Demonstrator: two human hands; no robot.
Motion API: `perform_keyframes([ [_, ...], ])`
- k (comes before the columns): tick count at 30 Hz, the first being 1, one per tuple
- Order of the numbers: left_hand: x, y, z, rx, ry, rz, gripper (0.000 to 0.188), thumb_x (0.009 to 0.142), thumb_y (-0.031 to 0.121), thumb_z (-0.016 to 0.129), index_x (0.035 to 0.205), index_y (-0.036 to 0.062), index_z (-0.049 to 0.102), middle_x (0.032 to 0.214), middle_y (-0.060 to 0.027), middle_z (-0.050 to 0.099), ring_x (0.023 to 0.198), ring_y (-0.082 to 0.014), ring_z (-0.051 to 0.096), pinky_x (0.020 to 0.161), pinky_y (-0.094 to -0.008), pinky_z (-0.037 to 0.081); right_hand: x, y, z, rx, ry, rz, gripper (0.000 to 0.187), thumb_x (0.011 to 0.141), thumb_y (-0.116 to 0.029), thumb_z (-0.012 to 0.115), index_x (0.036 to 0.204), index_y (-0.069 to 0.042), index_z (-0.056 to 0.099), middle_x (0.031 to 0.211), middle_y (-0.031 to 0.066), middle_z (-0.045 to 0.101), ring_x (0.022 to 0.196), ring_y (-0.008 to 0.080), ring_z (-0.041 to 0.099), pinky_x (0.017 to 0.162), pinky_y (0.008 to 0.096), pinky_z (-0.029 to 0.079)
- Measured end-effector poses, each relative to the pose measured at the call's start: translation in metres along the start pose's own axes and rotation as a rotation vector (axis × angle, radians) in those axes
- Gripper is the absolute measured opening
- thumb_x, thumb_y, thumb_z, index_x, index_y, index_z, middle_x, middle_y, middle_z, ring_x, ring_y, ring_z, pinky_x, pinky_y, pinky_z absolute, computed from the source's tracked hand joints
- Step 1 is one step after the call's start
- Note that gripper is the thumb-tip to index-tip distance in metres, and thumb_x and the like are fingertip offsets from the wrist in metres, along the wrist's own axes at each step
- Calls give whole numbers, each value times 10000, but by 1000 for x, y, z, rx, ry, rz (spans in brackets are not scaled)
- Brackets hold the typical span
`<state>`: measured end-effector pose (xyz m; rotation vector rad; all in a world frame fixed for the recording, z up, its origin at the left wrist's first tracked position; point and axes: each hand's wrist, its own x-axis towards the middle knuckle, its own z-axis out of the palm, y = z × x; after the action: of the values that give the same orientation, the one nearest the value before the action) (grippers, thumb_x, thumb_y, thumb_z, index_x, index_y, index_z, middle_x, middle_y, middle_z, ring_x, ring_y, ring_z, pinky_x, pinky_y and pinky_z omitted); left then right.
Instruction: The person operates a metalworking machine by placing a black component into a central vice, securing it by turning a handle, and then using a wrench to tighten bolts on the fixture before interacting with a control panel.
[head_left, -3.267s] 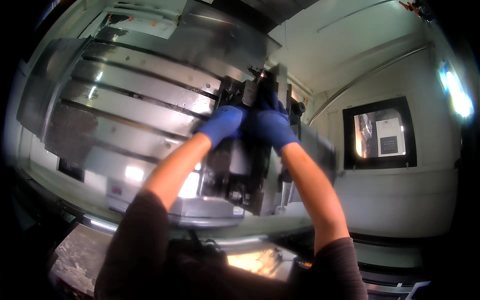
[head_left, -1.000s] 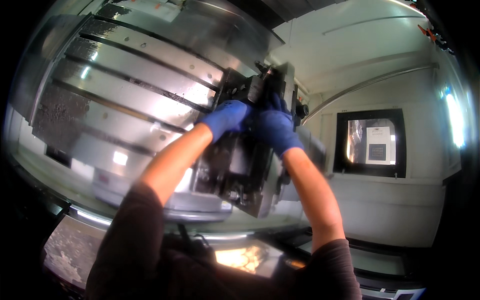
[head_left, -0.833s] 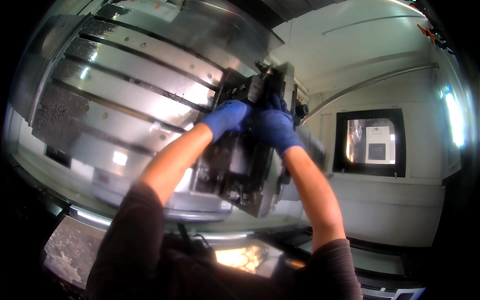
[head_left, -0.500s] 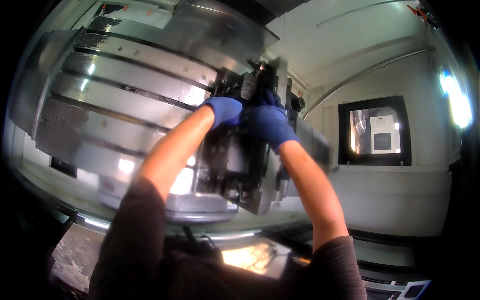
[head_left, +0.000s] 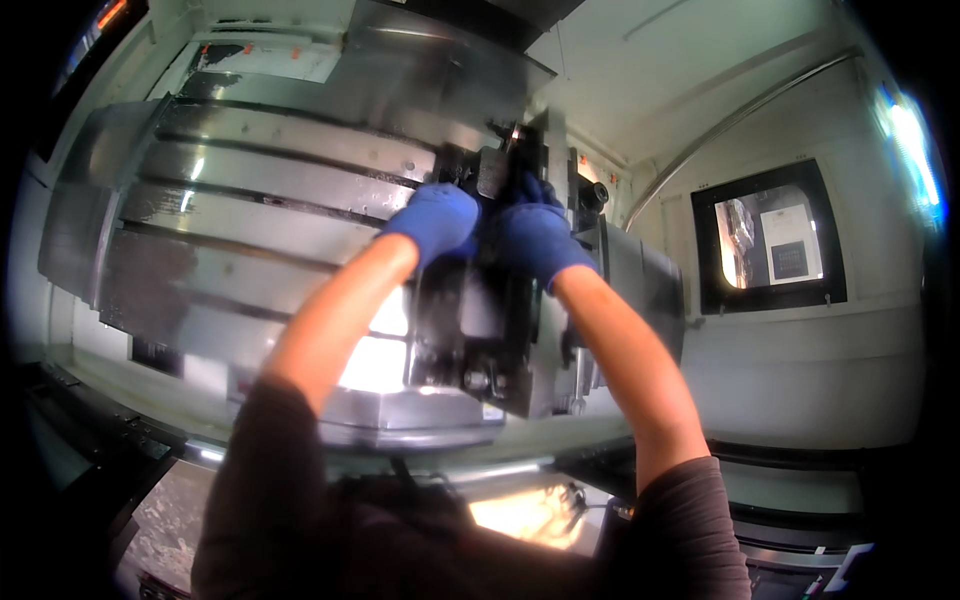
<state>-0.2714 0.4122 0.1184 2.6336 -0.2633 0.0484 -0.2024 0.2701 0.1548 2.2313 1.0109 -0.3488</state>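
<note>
Both hands wear blue gloves and reach into a dark metal machine vise [head_left: 480,310] mounted across a slotted steel machine table [head_left: 250,215]. At the vise's left side, my left hand [head_left: 440,220] looks closed, knuckles up, its fingertips tucked out of sight against the dark metal. Close by on the right, my right hand [head_left: 540,238] bends its fingers into the shadowed gap beside the upright steel jaw [head_left: 555,150]. Whatever lies between the two hands is too dark and blurred to make out.
Behind the right hand a round black knob [head_left: 595,195] sticks out. A curved metal pipe [head_left: 740,130] runs along the white enclosure wall, above a black-framed window [head_left: 770,240]. Below the vise is a grey metal ledge [head_left: 410,415].
The view has shifted slightly, so the table and window sit differently in the picture. My left hand has rolled so more of its back shows; both hands stay at the vise.
</note>
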Motion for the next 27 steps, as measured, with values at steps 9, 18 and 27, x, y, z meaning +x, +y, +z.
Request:
perform_keyframes([
  [9,-28,3,-35,-279,-148,271,150,796,190,628,849,85,720,849,-137,689,804,-317,666,747,-414,525,-13,-1,-7,72,13,31,394,823,-278,602,1192,-148,655,1417,90,478,1427,343,213,1160,512,113],
  [18,37,-7,12,-87,-278,52,224,832,229,588,889,48,707,882,-171,689,788,-317,663,710,-395,512,-7,0,0,113,42,73,522,838,-280,595,1338,-141,543,1500,65,381,1466,326,105,1166,517,69],
  [27,24,-5,58,91,33,153,117,723,111,599,731,41,693,773,-161,667,732,-330,639,690,-417,513,-9,-1,5,113,45,69,398,839,-217,561,1219,-134,644,1426,80,466,1445,336,166,1167,507,79],
])
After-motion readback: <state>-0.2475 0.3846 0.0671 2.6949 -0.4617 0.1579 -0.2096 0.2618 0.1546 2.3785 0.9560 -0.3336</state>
